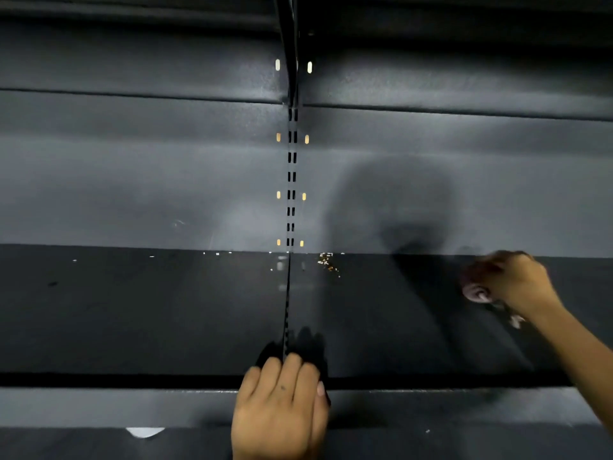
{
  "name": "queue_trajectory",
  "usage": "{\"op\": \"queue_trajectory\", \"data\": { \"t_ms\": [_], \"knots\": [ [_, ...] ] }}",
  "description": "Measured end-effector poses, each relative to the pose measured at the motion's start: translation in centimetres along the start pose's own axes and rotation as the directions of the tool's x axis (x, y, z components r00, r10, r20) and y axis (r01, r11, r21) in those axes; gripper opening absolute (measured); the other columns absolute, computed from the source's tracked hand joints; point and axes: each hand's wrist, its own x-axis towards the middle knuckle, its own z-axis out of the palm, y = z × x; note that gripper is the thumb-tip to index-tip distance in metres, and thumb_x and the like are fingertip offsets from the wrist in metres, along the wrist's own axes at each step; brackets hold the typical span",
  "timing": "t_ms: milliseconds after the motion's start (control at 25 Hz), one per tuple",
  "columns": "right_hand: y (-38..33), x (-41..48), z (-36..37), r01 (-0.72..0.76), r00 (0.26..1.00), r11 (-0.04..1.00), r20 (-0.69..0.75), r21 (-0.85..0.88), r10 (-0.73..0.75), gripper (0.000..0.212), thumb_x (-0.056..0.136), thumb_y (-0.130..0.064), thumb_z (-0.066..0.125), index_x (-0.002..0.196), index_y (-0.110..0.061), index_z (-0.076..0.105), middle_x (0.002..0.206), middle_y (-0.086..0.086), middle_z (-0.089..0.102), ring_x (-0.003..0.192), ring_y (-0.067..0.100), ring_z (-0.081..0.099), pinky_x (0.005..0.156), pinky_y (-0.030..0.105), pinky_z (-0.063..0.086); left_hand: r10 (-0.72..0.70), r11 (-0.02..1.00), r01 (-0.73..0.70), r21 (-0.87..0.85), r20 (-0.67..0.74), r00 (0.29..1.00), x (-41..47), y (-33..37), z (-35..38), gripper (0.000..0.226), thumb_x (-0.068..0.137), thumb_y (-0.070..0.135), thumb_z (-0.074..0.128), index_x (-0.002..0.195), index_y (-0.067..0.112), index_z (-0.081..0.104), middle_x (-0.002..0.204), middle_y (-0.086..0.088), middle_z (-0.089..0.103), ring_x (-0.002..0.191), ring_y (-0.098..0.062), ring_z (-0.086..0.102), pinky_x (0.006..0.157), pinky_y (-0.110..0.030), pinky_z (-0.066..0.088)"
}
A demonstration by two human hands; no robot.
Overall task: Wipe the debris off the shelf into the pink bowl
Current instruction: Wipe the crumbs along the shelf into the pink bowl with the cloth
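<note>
The dark metal shelf point(166, 310) runs across the view. A small cluster of orange and white debris point(326, 263) lies at its back, just right of the centre seam. Tiny white specks point(217, 254) dot the back edge to the left. My left hand point(282, 400) grips the shelf's front lip at the centre, fingers curled over it. My right hand point(510, 280), blurred, hovers over the right part of the shelf, closed on a small round pinkish object point(477, 293) that I cannot identify. A pale blurred bit point(515, 322) shows under my wrist. No pink bowl is clearly visible.
A slotted upright point(292, 177) with small lit holes divides the grey back panel. Another shelf point(132, 61) overhangs above. A lower ledge point(99, 406) sits in front, with a pale curved shape point(145, 431) below it at the left.
</note>
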Motion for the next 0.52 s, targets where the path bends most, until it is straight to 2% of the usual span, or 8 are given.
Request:
{"op": "queue_trajectory", "data": {
  "t_ms": [40, 80, 160, 320, 480, 520],
  "knots": [
    [1.6, 0.5, 0.3, -0.063, 0.997, 0.99, 0.028, -0.126, 0.067, 0.027, 0.086, -0.029, 0.056, 0.09, -0.008, 0.072, 0.094, 0.02, 0.071, 0.091, 0.029, 0.069, 0.082, 0.035, 0.049, -0.017, 1.0, 0.017, 0.006, -0.009, 1.0, 0.0, 0.1, 0.1, 0.027, 0.078, 0.026, 0.041, 0.059, 0.019, 0.058, 0.058, -0.002, 0.051, 0.057, -0.022, 0.039, 0.058, -0.033, 0.03],
    [2.5, 1.0, 1.1, -0.104, 0.991, 0.967, 0.055, -0.235, 0.12, 0.029, 0.088, -0.031, 0.052, 0.098, -0.01, 0.069, 0.109, 0.018, 0.068, 0.11, 0.032, 0.059, 0.097, 0.041, 0.038, -0.034, 0.999, 0.035, 0.01, -0.015, 0.999, 0.1, 0.2, 0.1, 0.026, 0.077, 0.026, 0.041, 0.058, 0.019, 0.057, 0.058, -0.002, 0.051, 0.058, -0.022, 0.039, 0.058, -0.033, 0.029],
    [2.2, 2.2, 2.8, -0.071, 0.984, 0.94, 0.132, -0.333, 0.121, 0.031, 0.091, -0.035, 0.043, 0.111, -0.018, 0.06, 0.128, 0.013, 0.059, 0.125, 0.031, 0.044, 0.106, 0.044, 0.025, -0.049, 0.999, 0.049, 0.007, -0.007, 0.999, 0.1, 0.4, 0.1, 0.022, 0.074, 0.027, 0.042, 0.058, 0.019, 0.056, 0.058, -0.002, 0.051, 0.059, -0.022, 0.044, 0.059, -0.032, 0.029],
    [-4.2, 4.3, 7.8, -0.005, 0.978, 0.977, 0.205, -0.211, 0.049, 0.04, 0.085, -0.045, 0.044, 0.122, -0.031, 0.052, 0.14, 0.004, 0.049, 0.13, 0.034, 0.04, 0.11, 0.048, 0.025, -0.038, 0.999, 0.039, -0.016, 0.021, 0.999, 0.1, 0.3, 0.0, 0.019, 0.071, 0.03, 0.044, 0.056, 0.022, 0.054, 0.061, 0.0, 0.056, 0.064, -0.021, 0.053, 0.062, -0.03, 0.031],
    [-10.9, 1.9, 11.6, 0.028, 0.993, 0.988, 0.116, -0.15, -0.01, 0.035, 0.085, -0.036, 0.04, 0.113, -0.029, 0.059, 0.128, 0.003, 0.059, 0.123, 0.031, 0.046, 0.108, 0.049, 0.025, -0.047, 0.998, 0.048, -0.032, 0.028, 0.999, 0.1, 0.5, 0.0, 0.018, 0.069, 0.031, 0.046, 0.056, 0.023, 0.054, 0.06, 0.002, 0.056, 0.069, -0.019, 0.045, 0.063, -0.029, 0.03],
    [-12.4, 1.0, 12.2, 0.075, 0.989, 0.989, 0.136, -0.125, -0.058, 0.031, 0.086, -0.033, 0.04, 0.109, -0.029, 0.061, 0.124, 0.001, 0.061, 0.121, 0.03, 0.048, 0.105, 0.049, 0.025, -0.053, 0.998, 0.054, -0.035, 0.029, 0.998, 0.1, 0.5, 0.0, 0.018, 0.069, 0.031, 0.046, 0.056, 0.022, 0.054, 0.061, 0.001, 0.056, 0.069, -0.019, 0.045, 0.063, -0.029, 0.03]
  ]
}}
